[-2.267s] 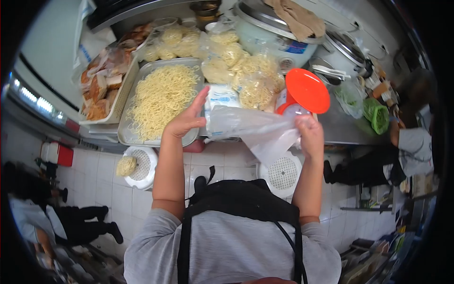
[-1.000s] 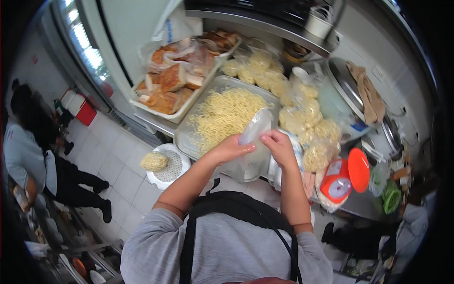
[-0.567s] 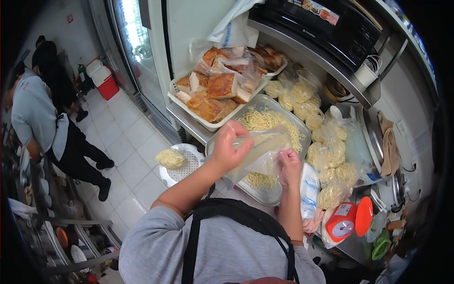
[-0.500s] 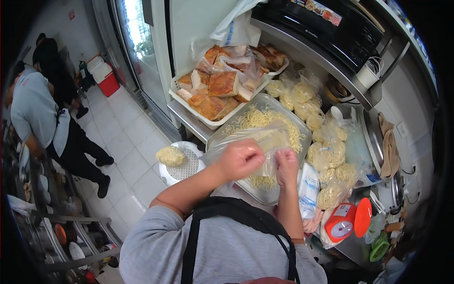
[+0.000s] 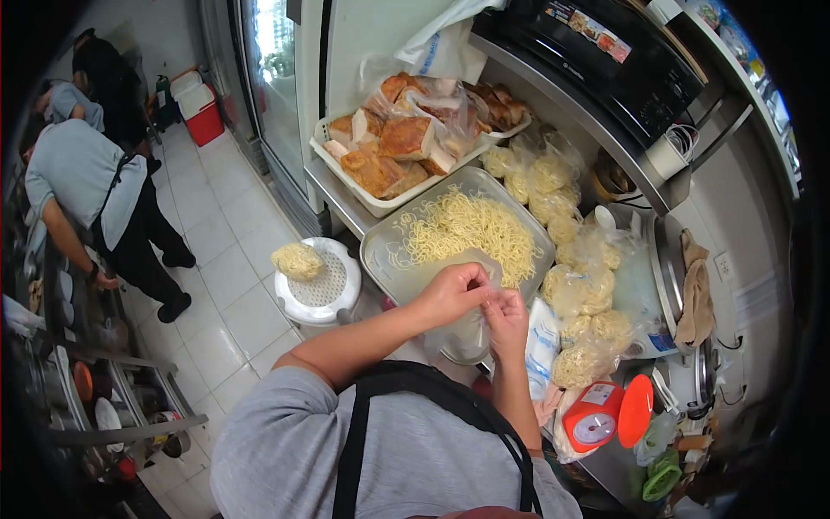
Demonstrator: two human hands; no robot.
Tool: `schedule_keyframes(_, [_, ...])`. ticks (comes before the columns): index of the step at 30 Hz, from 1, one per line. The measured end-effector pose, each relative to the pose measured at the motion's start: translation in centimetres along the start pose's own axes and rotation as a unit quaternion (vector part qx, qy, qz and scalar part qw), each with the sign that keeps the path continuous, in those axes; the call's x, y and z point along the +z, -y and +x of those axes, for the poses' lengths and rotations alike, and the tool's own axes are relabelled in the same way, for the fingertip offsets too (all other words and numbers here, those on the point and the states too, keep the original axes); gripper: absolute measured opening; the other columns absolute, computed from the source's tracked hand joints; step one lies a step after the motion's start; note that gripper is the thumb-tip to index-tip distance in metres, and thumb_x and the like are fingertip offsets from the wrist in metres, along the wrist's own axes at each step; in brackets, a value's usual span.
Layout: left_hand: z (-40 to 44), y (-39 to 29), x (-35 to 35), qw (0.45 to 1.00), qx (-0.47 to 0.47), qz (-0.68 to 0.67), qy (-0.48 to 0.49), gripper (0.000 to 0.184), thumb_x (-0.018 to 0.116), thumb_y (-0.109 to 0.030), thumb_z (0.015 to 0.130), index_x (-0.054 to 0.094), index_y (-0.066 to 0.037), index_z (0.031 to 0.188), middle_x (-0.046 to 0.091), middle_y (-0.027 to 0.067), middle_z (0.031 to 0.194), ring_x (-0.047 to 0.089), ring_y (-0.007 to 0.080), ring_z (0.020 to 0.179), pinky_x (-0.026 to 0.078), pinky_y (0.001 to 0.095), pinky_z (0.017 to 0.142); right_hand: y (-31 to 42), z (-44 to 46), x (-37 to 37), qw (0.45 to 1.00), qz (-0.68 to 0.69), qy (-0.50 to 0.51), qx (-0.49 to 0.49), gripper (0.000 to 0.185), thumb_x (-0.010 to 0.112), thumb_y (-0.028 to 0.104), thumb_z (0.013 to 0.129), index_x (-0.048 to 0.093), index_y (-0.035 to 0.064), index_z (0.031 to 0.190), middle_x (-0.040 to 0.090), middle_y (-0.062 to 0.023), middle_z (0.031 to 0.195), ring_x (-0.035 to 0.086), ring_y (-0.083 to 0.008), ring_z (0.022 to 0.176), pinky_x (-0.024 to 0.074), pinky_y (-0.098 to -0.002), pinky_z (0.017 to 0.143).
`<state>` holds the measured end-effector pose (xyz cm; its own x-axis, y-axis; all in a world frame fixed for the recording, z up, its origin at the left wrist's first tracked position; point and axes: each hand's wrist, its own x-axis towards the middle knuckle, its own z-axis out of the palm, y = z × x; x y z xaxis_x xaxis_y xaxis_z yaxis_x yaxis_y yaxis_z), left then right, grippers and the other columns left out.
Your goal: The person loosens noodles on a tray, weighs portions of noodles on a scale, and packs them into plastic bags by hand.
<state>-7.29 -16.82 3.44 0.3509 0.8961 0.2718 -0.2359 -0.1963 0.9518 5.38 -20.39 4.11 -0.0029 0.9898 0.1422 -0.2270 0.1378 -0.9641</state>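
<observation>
Over the near edge of a grey tray, my left hand and my right hand meet, fingers pinched on a clear plastic bag. The see-through film hangs below and spreads behind my fingers; its mouth is hard to make out. Loose yellow noodles lie heaped in the tray, just beyond my hands. Right of the tray are several clear bags of noodles. One more bagged portion of noodles rests on a white perforated lid at the left.
Behind the tray, a white basket holds browned meat slabs. A red scale stands near my right forearm. A black oven sits on the overhead shelf. Two or more people are working at the far left.
My hands have come together and moved slightly left and down. The bag, stretched across the noodles before, now hangs lower, so more noodles show. The co-worker at left has shifted.
</observation>
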Motion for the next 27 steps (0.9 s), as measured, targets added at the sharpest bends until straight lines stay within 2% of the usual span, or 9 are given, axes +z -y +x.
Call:
schedule_keyframes(4, [0.0, -0.4, 0.9, 0.995, 0.008, 0.097, 0.021, 0.010, 0.056, -0.006, 0.076, 0.048, -0.004, 0.070, 0.050, -0.0010, 0.065, 0.046, 0.0047, 0.060, 0.039, 0.0193, 0.054, -0.1, -0.5, -3.0, 0.998, -0.016, -0.021, -0.064, 0.006, 0.053, 0.005, 0.078, 0.047, 0.0061, 0.077, 0.052, -0.0017, 0.078, 0.046, -0.0051, 0.064, 0.0381, -0.0182, 0.057])
schedule_keyframes(10, [0.2, 0.1, 1.6, 0.983, -0.054, -0.172, -0.031, 0.011, 0.052, 0.001, 0.074, 0.045, -0.006, 0.070, 0.053, 0.0018, 0.072, 0.050, 0.0088, 0.064, 0.043, 0.0234, 0.059, 3.1, 0.0, -4.9, 0.972, 0.201, -0.118, -0.022, 0.004, 0.043, 0.007, 0.081, 0.046, 0.0076, 0.080, 0.055, -0.0053, 0.085, 0.051, -0.0157, 0.078, 0.0420, -0.0306, 0.073])
schedule_keyframes(13, [0.0, -1.7, 0.7, 0.905, -0.132, -0.404, 0.012, 0.011, 0.048, 0.002, 0.073, 0.043, -0.008, 0.072, 0.054, 0.0034, 0.075, 0.053, 0.0135, 0.066, 0.045, 0.0292, 0.063, 4.8, 0.2, -5.7, 0.927, 0.325, -0.179, 0.046, 0.011, 0.039, 0.009, 0.082, 0.047, 0.0074, 0.088, 0.053, -0.0046, 0.086, 0.050, -0.0164, 0.079, 0.0412, -0.0338, 0.075])
schedule_keyframes(16, [-0.2, -3.0, 0.6, 0.871, -0.174, -0.457, -0.041, 0.012, 0.046, 0.003, 0.072, 0.043, -0.009, 0.074, 0.054, 0.0047, 0.073, 0.054, 0.0172, 0.065, 0.046, 0.0329, 0.064, 3.7, 0.0, -8.8, 0.876, 0.454, 0.164, 0.014, 0.011, 0.046, 0.010, 0.078, 0.048, 0.0067, 0.088, 0.051, -0.0024, 0.080, 0.049, -0.0129, 0.077, 0.0406, -0.0308, 0.071])
schedule_keyframes(19, [0.2, -2.0, -0.2, 0.854, -0.147, -0.498, -0.038, 0.014, 0.045, 0.003, 0.072, 0.043, -0.010, 0.076, 0.052, 0.0045, 0.071, 0.053, 0.0163, 0.063, 0.046, 0.0318, 0.062, 4.1, -1.7, -6.1, 0.981, 0.155, 0.112, 0.012, 0.016, 0.054, 0.008, 0.073, 0.046, 0.0070, 0.086, 0.047, 0.0003, 0.072, 0.046, -0.0084, 0.068, 0.0392, -0.0244, 0.064])
schedule_keyframes(22, [0.3, -1.0, -1.3, 0.870, -0.123, -0.474, 0.056, 0.019, 0.048, 0.002, 0.069, 0.041, -0.009, 0.083, 0.051, 0.0037, 0.069, 0.052, 0.0153, 0.061, 0.045, 0.0317, 0.059, 1.9, -1.2, -7.2, 0.966, -0.235, 0.107, 0.019, 0.025, 0.060, 0.006, 0.070, 0.043, 0.0074, 0.088, 0.046, 0.0014, 0.071, 0.044, -0.0059, 0.063, 0.0376, -0.0195, 0.057])
schedule_keyframes(23, [0.2, -0.9, -1.1, 0.903, -0.127, -0.402, 0.078, 0.021, 0.049, 0.000, 0.069, 0.040, -0.009, 0.085, 0.051, 0.0043, 0.069, 0.052, 0.0159, 0.059, 0.044, 0.0318, 0.058, 1.1, -0.4, -8.1, 0.942, -0.334, 0.001, -0.033, 0.026, 0.057, 0.002, 0.072, 0.040, 0.0073, 0.090, 0.045, 0.0014, 0.070, 0.041, -0.0048, 0.058, 0.0352, -0.0172, 0.051])
schedule_keyframes(25, [-0.4, -1.0, 0.1, 0.951, -0.130, -0.253, 0.125, 0.026, 0.052, -0.003, 0.069, 0.039, -0.007, 0.091, 0.051, 0.0055, 0.067, 0.051, 0.0172, 0.056, 0.042, 0.0320, 0.054, 0.8, 1.2, -10.3, 0.968, -0.186, -0.134, -0.104, 0.025, 0.057, 0.002, 0.071, 0.040, 0.0073, 0.090, 0.044, 0.0011, 0.069, 0.040, -0.0050, 0.057, 0.0348, -0.0182, 0.049])
schedule_keyframes(27, [-1.1, -2.5, 1.9, 0.991, -0.026, 0.084, 0.099, 0.031, 0.054, -0.007, 0.069, 0.037, -0.006, 0.095, 0.050, 0.0081, 0.066, 0.049, 0.0201, 0.053, 0.040, 0.0323, 0.051, 1.5, 1.8, -10.6, 0.961, -0.102, -0.205, -0.154, 0.026, 0.056, 0.002, 0.071, 0.040, 0.0070, 0.091, 0.044, 0.0010, 0.069, 0.039, -0.0051, 0.056, 0.0343, -0.0188, 0.048])
